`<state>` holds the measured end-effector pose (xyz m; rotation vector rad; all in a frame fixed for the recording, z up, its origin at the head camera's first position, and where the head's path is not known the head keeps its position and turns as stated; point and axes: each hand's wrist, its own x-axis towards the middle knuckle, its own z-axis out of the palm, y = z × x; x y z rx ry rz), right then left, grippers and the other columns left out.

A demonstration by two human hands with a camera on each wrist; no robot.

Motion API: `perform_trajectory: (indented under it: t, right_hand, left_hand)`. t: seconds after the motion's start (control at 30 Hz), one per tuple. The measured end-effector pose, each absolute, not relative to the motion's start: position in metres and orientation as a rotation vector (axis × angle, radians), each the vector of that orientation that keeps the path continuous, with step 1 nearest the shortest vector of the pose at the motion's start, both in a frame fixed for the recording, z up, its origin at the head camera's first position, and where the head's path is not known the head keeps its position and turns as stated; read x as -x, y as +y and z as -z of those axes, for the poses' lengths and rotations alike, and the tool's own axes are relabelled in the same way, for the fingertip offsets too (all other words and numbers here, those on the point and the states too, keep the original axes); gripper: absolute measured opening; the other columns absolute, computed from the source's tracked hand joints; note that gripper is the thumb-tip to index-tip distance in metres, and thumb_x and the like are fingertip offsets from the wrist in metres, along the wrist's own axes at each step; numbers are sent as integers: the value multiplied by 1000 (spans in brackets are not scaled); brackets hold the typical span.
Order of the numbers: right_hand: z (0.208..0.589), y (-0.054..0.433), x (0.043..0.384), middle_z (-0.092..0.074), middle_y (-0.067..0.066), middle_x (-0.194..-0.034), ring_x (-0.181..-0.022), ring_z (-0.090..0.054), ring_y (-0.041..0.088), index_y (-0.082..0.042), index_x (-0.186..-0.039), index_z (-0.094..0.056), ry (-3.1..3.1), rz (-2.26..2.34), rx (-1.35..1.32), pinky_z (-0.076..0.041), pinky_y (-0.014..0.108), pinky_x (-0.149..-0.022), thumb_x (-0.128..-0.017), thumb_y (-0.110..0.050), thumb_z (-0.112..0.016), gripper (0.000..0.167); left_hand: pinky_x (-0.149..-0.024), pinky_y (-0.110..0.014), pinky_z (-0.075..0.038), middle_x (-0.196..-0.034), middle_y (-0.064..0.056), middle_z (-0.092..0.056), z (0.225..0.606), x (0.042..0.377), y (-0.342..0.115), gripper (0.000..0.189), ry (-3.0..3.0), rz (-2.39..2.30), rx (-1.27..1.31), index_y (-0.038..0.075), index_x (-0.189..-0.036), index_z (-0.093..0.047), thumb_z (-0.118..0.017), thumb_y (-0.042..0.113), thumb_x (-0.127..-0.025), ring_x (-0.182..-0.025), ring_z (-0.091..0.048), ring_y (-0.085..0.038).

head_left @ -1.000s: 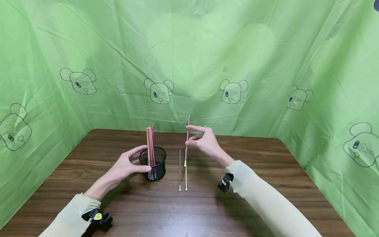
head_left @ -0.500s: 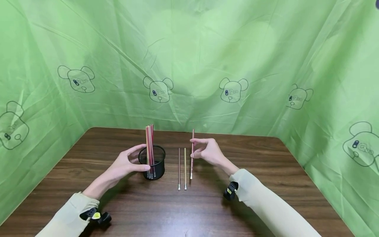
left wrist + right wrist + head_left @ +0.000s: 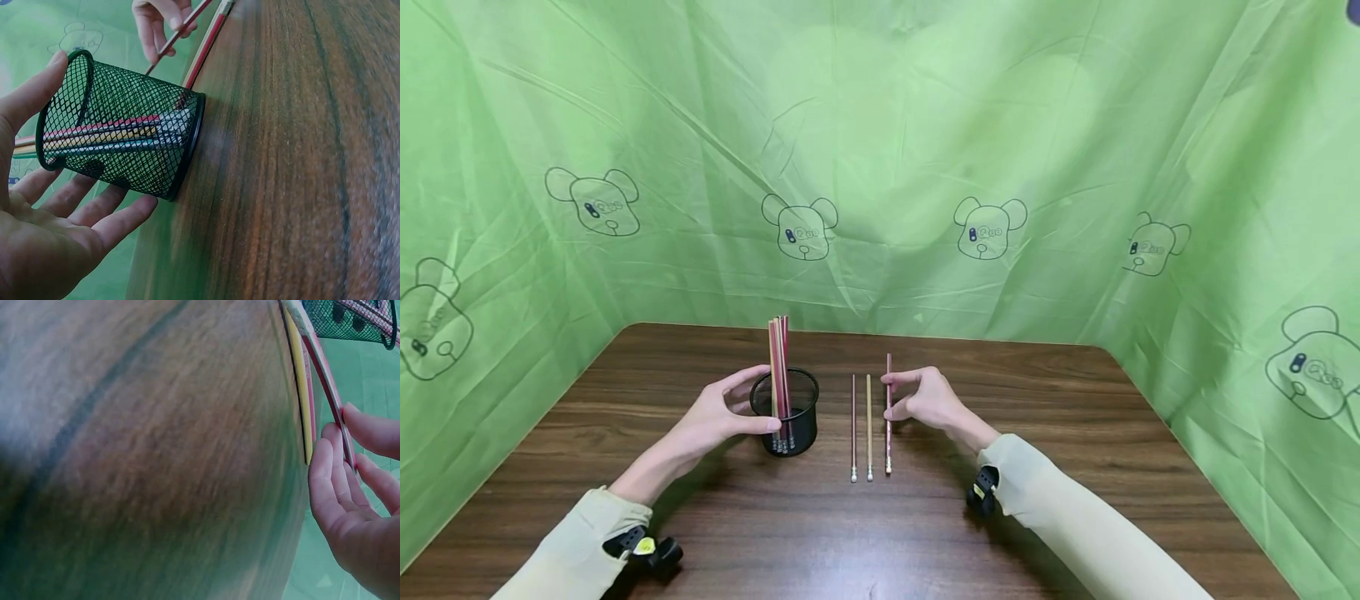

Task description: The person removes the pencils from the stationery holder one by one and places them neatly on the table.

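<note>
My left hand (image 3: 718, 412) holds a black mesh pencil cup (image 3: 803, 432) upright on the table, thumb at its near rim and fingers round its left side. Several pencils (image 3: 780, 358) stand in the cup, eraser ends down, as the mesh shows in the left wrist view. Between thumb and fingers, my right hand (image 3: 931, 402) pinches a pink-red pencil (image 3: 889, 443), its eraser end toward me, low over the tabletop. Just left of it lie a yellow pencil (image 3: 869, 425) and a dark reddish pencil (image 3: 853, 425), roughly parallel, erasers also toward me.
The brown wood-grain table (image 3: 760, 533) has rounded far corners. Green cloth (image 3: 895, 150) with printed bear heads hangs behind and on both sides. Each wrist carries a small black camera, such as the one (image 3: 982, 492) by the right sleeve.
My right hand has carried the pink-red pencil right past the yellow pencil, then lowered it toward me, alongside the other two. My left hand stays on the cup.
</note>
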<state>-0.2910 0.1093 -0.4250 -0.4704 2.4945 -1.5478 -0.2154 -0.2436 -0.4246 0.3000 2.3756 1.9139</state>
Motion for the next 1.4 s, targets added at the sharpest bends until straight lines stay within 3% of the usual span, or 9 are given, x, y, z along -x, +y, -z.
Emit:
perform_trajectory:
  t: [0.07,0.17,0.27,0.33,0.43,0.6,0.7,0.97,1.4]
  right_hand:
    - [426,109,291,-75,13,-106,-67,-61,8,-1,-127,-75,2502,1530,461,-55,31,-70,-69,7,-87,59]
    - [427,108,292,-76,12,-103,-88,-66,16,0,-126,-76,2502,1522,460,-57,32,-68,-68,7,-88,59]
    - [428,106,292,-76,10,-101,-109,-63,24,-1,-126,-76,2505,1511,452,-56,29,-70,-68,6,-88,59]
    - [429,106,292,-76,10,-101,-113,-61,26,-1,-126,-76,2501,1504,441,-57,29,-70,-69,6,-89,59]
    - [431,104,292,-76,8,-99,-106,-64,24,-1,-125,-76,2491,1497,427,-58,29,-67,-70,6,-89,58]
    - [434,102,292,-75,9,-100,-72,-68,13,2,-127,-74,2436,1513,410,-59,29,-63,-72,8,-88,57]
    - [434,101,293,-74,11,-101,-63,-65,10,4,-128,-73,2408,1515,408,-58,27,-60,-73,9,-88,56]
    - [431,99,291,-74,12,-102,-56,-58,10,4,-127,-73,2440,1448,414,-52,25,-53,-75,9,-88,55]
    - [430,97,292,-73,14,-105,-60,-66,9,4,-126,-74,2478,1362,430,-60,29,-61,-76,10,-88,53]
  left_hand:
    - [-98,-28,-49,-149,-19,-58,424,215,-244,90,2375,-1913,-300,11,-160,-43,-91,14,-84,-134,-57,-36]
    - [-99,-27,-47,-149,-18,-58,424,215,-244,90,2380,-1903,-304,11,-160,-43,-90,15,-85,-135,-56,-36]
    - [-100,-27,-46,-150,-18,-57,423,215,-245,89,2383,-1896,-310,11,-161,-43,-90,16,-85,-136,-55,-36]
    - [-100,-27,-46,-150,-18,-57,423,215,-245,90,2383,-1895,-312,11,-161,-42,-90,16,-85,-136,-55,-36]
    - [-100,-26,-47,-150,-18,-57,424,215,-245,90,2380,-1899,-313,11,-161,-42,-90,15,-85,-136,-55,-36]
    - [-98,-26,-49,-149,-19,-58,425,216,-245,90,2369,-1914,-312,10,-161,-42,-90,14,-84,-134,-57,-36]
    - [-98,-27,-49,-149,-19,-57,425,216,-245,90,2367,-1916,-312,10,-161,-42,-90,14,-85,-134,-57,-37]
    - [-98,-27,-48,-149,-19,-58,424,215,-245,90,2369,-1909,-307,11,-161,-42,-90,15,-85,-135,-56,-37]
    - [-99,-29,-48,-149,-19,-57,422,215,-244,90,2377,-1902,-308,10,-160,-43,-90,15,-84,-134,-57,-37]
